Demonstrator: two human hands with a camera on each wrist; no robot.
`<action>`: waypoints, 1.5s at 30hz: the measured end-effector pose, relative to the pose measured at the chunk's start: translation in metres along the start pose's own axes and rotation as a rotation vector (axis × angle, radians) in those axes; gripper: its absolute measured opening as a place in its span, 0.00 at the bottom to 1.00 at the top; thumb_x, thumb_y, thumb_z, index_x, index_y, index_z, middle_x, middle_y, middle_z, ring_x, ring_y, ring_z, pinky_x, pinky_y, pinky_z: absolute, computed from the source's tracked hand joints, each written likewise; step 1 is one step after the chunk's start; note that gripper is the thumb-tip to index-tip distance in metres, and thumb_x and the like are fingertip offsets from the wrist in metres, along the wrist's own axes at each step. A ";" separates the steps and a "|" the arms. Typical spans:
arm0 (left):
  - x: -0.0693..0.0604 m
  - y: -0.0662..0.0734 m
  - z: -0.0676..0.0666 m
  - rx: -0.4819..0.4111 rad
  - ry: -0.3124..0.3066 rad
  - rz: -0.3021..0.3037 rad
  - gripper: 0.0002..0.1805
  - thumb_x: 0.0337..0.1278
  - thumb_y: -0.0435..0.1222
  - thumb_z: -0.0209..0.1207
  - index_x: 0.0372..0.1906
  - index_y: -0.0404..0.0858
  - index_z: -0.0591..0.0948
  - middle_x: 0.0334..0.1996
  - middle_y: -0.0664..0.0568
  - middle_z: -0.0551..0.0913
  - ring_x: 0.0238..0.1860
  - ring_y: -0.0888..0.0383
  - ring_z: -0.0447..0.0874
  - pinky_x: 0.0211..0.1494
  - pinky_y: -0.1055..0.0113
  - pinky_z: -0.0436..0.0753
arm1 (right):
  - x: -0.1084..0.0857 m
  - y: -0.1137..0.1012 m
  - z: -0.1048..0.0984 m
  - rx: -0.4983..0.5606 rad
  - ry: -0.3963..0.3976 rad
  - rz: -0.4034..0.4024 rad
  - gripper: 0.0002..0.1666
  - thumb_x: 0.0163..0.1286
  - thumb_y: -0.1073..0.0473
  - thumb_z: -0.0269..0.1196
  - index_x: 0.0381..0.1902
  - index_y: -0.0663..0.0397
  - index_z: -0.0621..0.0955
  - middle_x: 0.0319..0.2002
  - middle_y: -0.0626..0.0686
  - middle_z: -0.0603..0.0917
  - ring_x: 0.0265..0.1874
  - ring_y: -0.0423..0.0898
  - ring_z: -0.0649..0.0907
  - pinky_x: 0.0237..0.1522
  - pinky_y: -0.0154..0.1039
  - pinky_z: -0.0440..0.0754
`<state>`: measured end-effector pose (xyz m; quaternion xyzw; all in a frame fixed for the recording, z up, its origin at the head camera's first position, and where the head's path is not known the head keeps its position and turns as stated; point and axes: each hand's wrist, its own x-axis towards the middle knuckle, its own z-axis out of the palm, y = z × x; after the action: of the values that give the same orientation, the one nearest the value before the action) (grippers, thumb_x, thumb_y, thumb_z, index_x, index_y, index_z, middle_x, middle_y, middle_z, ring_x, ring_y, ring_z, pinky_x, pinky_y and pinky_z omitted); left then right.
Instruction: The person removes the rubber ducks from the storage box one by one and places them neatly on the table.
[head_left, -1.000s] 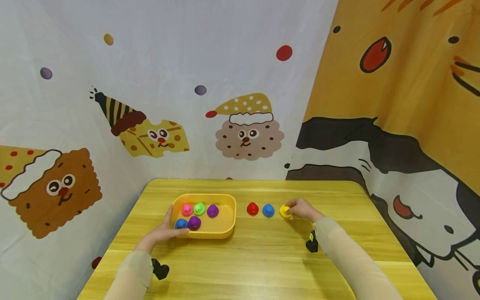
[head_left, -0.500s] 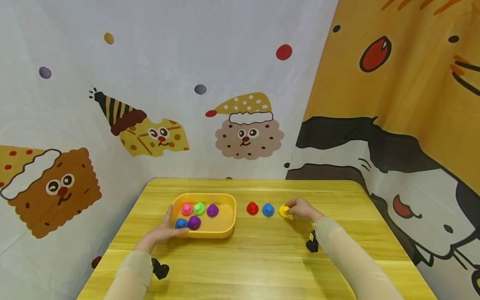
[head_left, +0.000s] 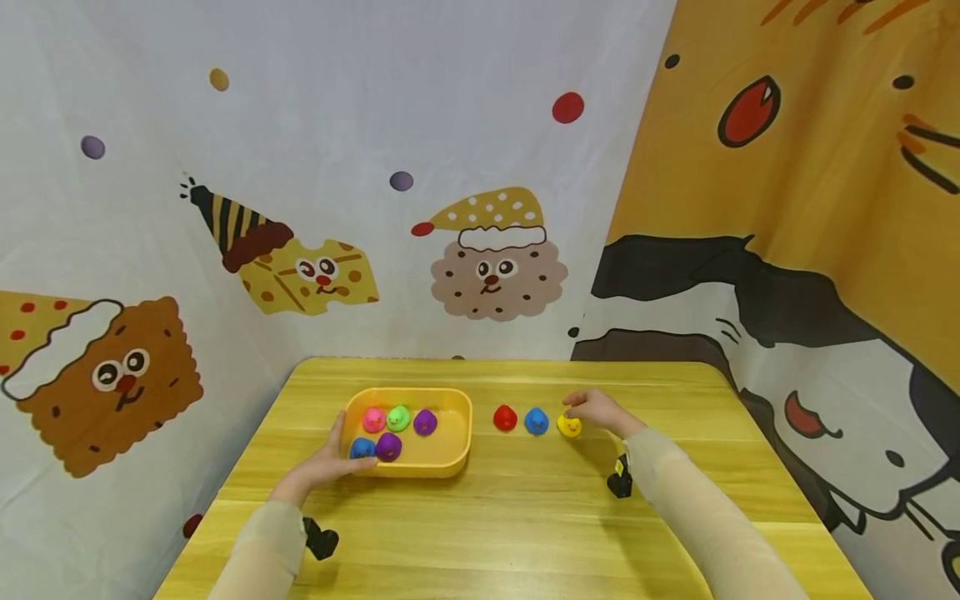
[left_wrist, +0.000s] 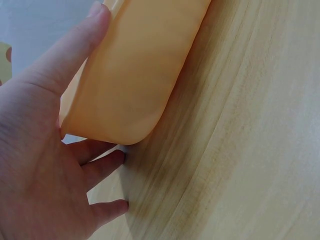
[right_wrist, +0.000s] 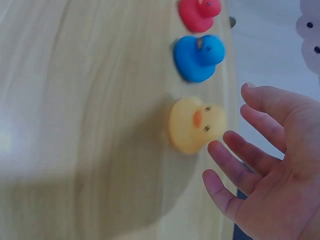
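Note:
My left hand (head_left: 324, 461) holds the left end of a yellow plastic tub (head_left: 442, 468), its thumb along the front rim. In the left wrist view, several fingers (left_wrist: 102, 170) reach past the tub's corner, partly hidden behind it. The tub contains a pink duck (head_left: 374, 419), a green duck (head_left: 398, 418), a blue duck (head_left: 363, 448) and two purple ducks (head_left: 425, 422). A yellow toy duck (head_left: 569, 425) stands upright on the table. Just behind it hovers my right hand (head_left: 602, 410), fingers spread and holding nothing; the right wrist view shows the palm (right_wrist: 285, 185) beside the duck.
To the left of the yellow duck, a blue duck (head_left: 536, 421) and a red duck (head_left: 505, 417) stand in a row with it. The wooden table (head_left: 480, 533) meets a printed cloth backdrop (head_left: 480, 100) at its far edge.
My right hand has let go of the yellow duck and lifted slightly back from it. The duck stays at the end of the row, and my left hand has not moved.

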<state>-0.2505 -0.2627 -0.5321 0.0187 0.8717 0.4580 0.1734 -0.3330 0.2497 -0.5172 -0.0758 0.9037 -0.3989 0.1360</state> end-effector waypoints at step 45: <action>0.004 -0.007 0.003 -0.015 0.032 -0.018 0.68 0.52 0.52 0.68 0.74 0.40 0.25 0.75 0.33 0.28 0.72 0.29 0.34 0.69 0.35 0.40 | 0.046 -0.157 0.130 0.643 -0.179 -0.069 0.26 0.71 0.56 0.61 0.61 0.64 0.73 0.57 0.60 0.78 0.58 0.61 0.76 0.59 0.58 0.72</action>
<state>-0.2526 -0.2637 -0.5405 0.0021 0.8710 0.4631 0.1639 -0.3324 0.0419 -0.4932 -0.0945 0.7129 -0.6598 0.2182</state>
